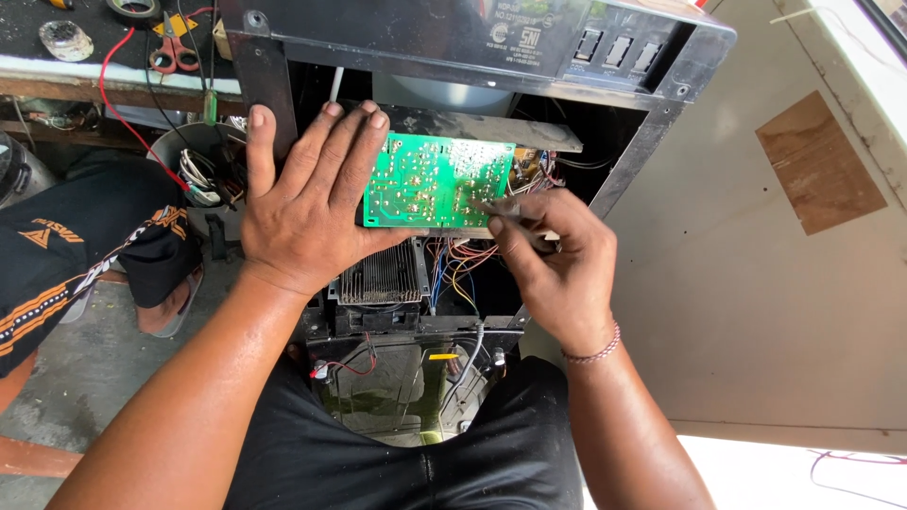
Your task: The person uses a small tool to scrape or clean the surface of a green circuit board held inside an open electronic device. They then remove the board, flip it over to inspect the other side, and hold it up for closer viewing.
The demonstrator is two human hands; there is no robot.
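Note:
A green circuit board lies solder side up inside an opened black appliance casing. My left hand rests flat over the board's left edge, fingers together and pointing up, holding the board in place. My right hand is closed around a thin metal tool whose tip touches the board's lower right area. Coloured wires run out from under the board. A finned metal heat sink sits just below the board.
A workbench at top left carries red-handled scissors, a tape roll and a red wire. A grey tub holds cables. A large white panel with a brown patch fills the right side.

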